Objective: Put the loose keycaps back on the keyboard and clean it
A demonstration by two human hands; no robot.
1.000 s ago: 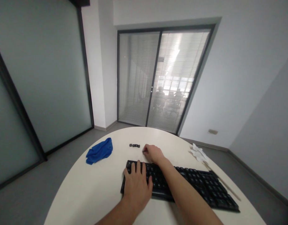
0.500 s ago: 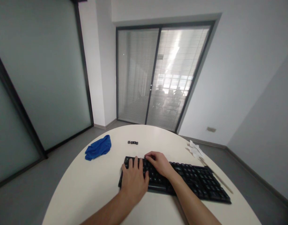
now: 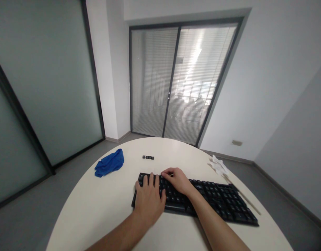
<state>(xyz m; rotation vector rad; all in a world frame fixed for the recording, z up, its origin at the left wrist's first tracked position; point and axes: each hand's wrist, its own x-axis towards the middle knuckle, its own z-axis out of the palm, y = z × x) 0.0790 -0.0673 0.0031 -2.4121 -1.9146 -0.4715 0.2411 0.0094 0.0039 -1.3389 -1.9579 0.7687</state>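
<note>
A: What's changed in the head view?

B: The right hand. A second ago it reached past the far edge of the black plastic keyboard; now it's drawn back over that edge, where it has barely moved for half a second. I'd judge the work has shifted from the bare cream-white, round-edged bench to the keyboard's far row.

A: Are its fingers gripping something?

B: Thumb and forefinger come close together, but I can't tell what, if anything, is between them.

A: And the left hand?

B: Same place, fingers spread flat across the keyboard's left end, gripping nothing I can see; it seems to be steadying it.

A: The small black square keycaps?

B: Four, as before, in a short row beyond the keyboard, untouched, with the crumpled blue cloth lying well to their left.
</note>
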